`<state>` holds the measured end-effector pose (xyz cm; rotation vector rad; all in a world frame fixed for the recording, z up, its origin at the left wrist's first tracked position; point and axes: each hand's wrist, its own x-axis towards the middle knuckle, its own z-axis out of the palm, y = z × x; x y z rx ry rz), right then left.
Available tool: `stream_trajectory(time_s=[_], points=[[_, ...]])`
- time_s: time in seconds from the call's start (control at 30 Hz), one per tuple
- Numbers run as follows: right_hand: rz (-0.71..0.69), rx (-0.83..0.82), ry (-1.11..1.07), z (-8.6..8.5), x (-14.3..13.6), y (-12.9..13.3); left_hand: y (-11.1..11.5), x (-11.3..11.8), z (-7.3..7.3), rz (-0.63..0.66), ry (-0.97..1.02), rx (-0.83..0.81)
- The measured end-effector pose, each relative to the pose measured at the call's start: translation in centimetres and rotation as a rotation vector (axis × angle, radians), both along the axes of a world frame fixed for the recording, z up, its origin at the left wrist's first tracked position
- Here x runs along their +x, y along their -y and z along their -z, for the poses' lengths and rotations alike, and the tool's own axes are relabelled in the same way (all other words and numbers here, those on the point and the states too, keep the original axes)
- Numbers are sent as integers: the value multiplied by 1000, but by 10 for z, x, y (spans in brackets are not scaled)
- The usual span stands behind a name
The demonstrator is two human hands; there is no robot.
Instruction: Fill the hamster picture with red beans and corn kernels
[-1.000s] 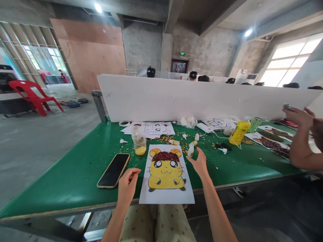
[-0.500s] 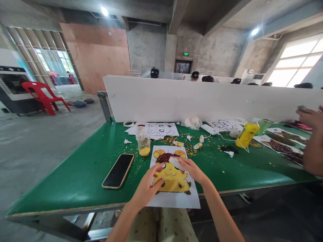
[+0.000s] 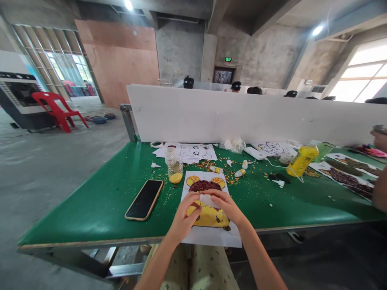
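In front of me on the table lies a paper picture of a yellow cartoon animal (image 3: 208,219), with dark red beans filling the top of its head and yellow grains in its ears. Above its face, a small white object (image 3: 208,200), perhaps a folded tissue or a small bottle, is between my hands. My right hand (image 3: 230,206) grips its right end with curled fingers. My left hand (image 3: 185,215) is at its left end, fingers curved and thumb apart; whether these fingers grip it is hard to make out. The hands cover the animal's eyes.
A phone (image 3: 144,200) lies left of the picture, near a clear plastic bottle (image 3: 175,171) holding yellow grains. Loose grains and small glue bottles (image 3: 240,172) are scattered behind. A yellow bottle (image 3: 301,161) stands to the right, and another person's arm (image 3: 380,193) is at the far right.
My left hand has moved up and right to meet the white object. The right hand has brought it slightly lower over the animal's face. The view has shifted a little.
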<state>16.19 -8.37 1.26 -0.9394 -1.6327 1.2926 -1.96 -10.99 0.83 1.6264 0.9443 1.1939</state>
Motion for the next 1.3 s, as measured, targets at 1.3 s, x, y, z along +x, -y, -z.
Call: stream_trajectory(time_s=[1.3], points=[[280,69,107,1,-7,17,9,-13,-10,378,137,-386]])
